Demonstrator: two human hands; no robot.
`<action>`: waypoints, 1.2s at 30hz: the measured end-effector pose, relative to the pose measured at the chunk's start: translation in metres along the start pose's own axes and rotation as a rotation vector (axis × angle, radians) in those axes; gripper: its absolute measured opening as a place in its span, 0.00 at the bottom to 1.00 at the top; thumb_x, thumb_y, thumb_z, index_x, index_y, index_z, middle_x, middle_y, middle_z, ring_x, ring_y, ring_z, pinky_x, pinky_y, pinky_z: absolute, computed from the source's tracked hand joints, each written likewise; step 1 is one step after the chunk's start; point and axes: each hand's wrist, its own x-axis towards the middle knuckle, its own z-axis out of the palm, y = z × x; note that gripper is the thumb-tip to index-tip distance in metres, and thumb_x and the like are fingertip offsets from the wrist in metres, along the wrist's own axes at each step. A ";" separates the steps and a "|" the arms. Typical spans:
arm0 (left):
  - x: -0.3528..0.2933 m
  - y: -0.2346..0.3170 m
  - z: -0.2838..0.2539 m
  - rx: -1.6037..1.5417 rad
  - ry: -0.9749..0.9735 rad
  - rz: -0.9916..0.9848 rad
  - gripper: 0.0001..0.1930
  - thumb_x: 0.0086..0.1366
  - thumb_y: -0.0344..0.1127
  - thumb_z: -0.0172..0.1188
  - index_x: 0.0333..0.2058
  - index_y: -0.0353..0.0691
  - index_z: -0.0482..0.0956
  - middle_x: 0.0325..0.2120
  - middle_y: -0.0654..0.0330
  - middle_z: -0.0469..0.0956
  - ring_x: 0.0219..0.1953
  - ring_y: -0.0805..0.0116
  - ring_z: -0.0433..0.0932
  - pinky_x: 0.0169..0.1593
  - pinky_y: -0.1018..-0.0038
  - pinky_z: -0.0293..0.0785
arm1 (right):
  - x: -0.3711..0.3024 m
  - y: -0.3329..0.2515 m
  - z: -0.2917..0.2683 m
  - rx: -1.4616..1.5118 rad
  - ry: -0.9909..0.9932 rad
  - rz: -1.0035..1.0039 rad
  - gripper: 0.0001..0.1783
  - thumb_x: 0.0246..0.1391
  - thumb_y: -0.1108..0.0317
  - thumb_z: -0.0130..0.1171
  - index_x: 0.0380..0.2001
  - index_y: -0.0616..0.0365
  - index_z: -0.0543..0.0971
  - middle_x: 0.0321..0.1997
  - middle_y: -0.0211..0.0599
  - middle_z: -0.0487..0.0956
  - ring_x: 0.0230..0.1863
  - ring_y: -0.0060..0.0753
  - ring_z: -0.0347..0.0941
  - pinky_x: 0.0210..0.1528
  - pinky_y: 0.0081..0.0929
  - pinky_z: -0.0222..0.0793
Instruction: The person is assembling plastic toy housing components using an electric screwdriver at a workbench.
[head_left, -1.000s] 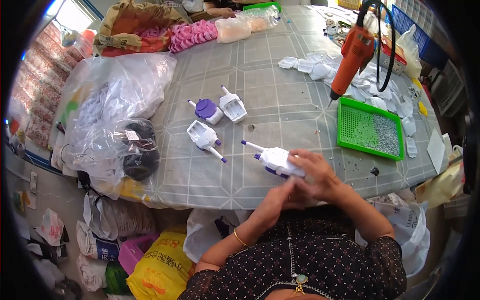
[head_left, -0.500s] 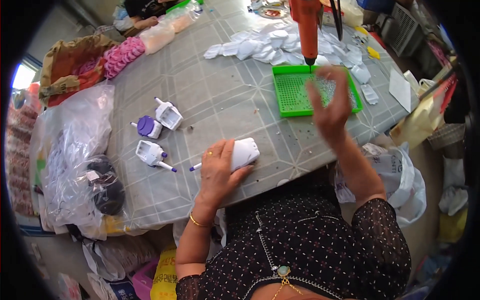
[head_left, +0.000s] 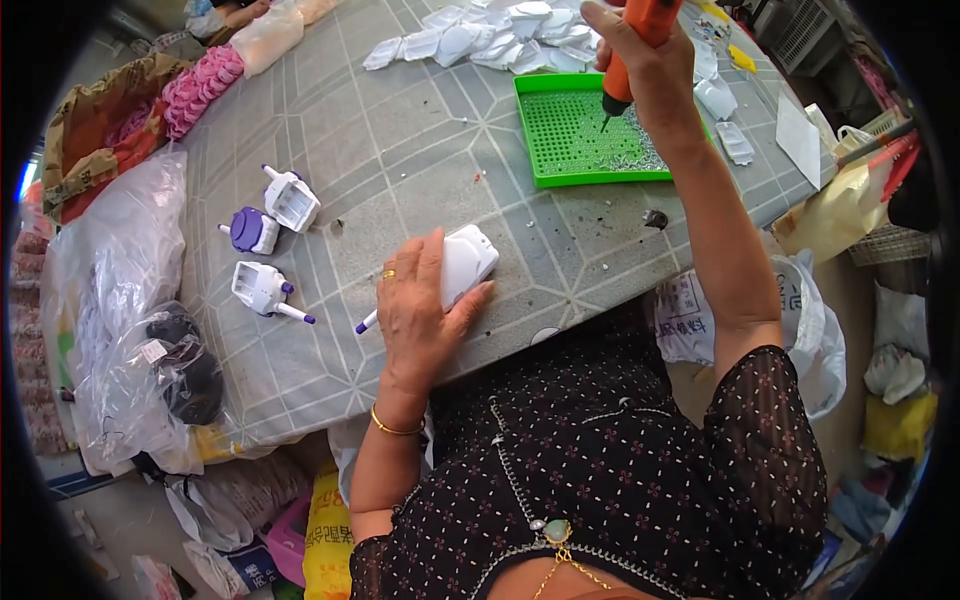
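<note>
My left hand (head_left: 405,305) lies over a white plastic housing (head_left: 470,262) near the table's front edge, thumb on its near side and fingers across it. A thin stem with a purple tip sticks out of the housing to the left. My right hand (head_left: 660,75) is wrapped round an orange electric screwdriver (head_left: 617,84). Its thin dark bit points down over a green perforated tray (head_left: 595,181) that holds many small silvery screws (head_left: 632,150). Left of my left hand rest three similar white pieces with purple parts; one, a purple-topped piece (head_left: 252,230), faces up.
White plastic covers (head_left: 490,35) are heaped at the back. On the left, a clear plastic bag (head_left: 130,250) lies beside a dark wrapped bundle (head_left: 190,370), with a brown paper bag (head_left: 80,120) behind. A white bag (head_left: 800,340) hangs off the right side.
My right hand, empty and reaching before, has taken hold of the screwdriver, which now leans. The view has shifted, while my left hand stays on the housing.
</note>
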 end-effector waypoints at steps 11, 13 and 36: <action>0.001 0.005 0.013 -0.049 0.125 -0.067 0.32 0.50 0.41 0.76 0.53 0.35 0.77 0.49 0.48 0.78 0.51 0.47 0.76 0.56 0.56 0.72 | -0.014 0.008 0.011 0.080 -0.026 0.193 0.13 0.58 0.61 0.69 0.31 0.56 0.76 0.20 0.27 0.75 0.20 0.20 0.71 0.25 0.21 0.66; 0.000 0.005 0.016 -0.028 0.127 -0.069 0.34 0.50 0.43 0.75 0.54 0.36 0.76 0.49 0.48 0.77 0.51 0.46 0.76 0.55 0.55 0.71 | -0.013 0.017 0.011 0.085 0.000 0.139 0.13 0.58 0.61 0.69 0.30 0.55 0.76 0.19 0.27 0.75 0.19 0.20 0.71 0.25 0.21 0.66; 0.001 0.006 0.019 -0.007 0.149 -0.091 0.34 0.48 0.41 0.76 0.54 0.35 0.76 0.48 0.49 0.78 0.50 0.48 0.77 0.54 0.57 0.71 | -0.017 0.037 0.008 0.220 -0.133 0.017 0.09 0.58 0.66 0.65 0.29 0.54 0.75 0.19 0.25 0.73 0.18 0.19 0.70 0.24 0.19 0.66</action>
